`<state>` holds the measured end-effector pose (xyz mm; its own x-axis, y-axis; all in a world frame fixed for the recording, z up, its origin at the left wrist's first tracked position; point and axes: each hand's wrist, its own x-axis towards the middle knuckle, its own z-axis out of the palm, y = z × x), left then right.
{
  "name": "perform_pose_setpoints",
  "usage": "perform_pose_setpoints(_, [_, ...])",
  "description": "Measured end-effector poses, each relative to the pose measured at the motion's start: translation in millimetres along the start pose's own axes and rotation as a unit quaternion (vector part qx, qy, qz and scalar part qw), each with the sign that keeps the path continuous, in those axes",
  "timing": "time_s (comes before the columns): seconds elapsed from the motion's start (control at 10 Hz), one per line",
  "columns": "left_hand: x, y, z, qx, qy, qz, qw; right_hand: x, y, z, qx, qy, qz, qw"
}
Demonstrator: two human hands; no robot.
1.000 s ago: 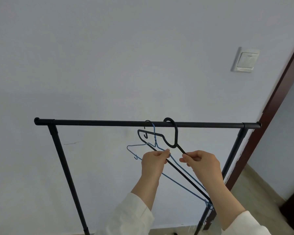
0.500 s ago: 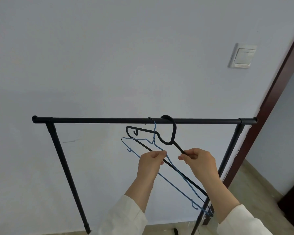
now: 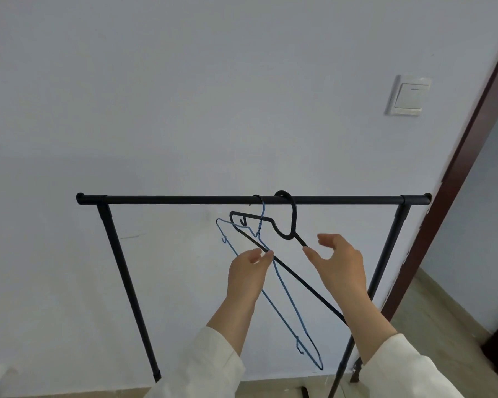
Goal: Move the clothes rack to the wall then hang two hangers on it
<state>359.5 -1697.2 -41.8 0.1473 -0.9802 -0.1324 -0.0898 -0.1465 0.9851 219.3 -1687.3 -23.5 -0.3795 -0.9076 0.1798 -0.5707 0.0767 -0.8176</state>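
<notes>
The black clothes rack [image 3: 184, 199] stands against the pale wall, its top bar level across the view. Two hangers hook over the bar right of its middle: a thick black hanger [image 3: 292, 219] and a thin blue wire hanger [image 3: 288, 297]. Both hang edge-on toward me. My left hand [image 3: 249, 274] has its fingertips touching the black hanger's lower bar. My right hand [image 3: 339, 262] is spread apart just right of the black hanger's neck, with nothing in it.
A white light switch [image 3: 408, 95] is on the wall at upper right. A dark brown door frame [image 3: 457, 179] runs down the right side, close to the rack's right leg [image 3: 385, 259]. Pale floor [image 3: 431, 311] shows at bottom right.
My right hand has let go of the black hanger and spread its fingers. My left hand has loosened its pinch. Both hangers now hang from the bar.
</notes>
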Motion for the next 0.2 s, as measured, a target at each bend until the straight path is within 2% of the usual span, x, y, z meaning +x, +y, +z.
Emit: perform_pose_setpoints(0.2, [-8.6, 6.5, -5.4, -0.018, 0.040, 0.038, 0.998, -12.4, -10.4, -3.2, 0.003, 0.069, -0.029, 0.997])
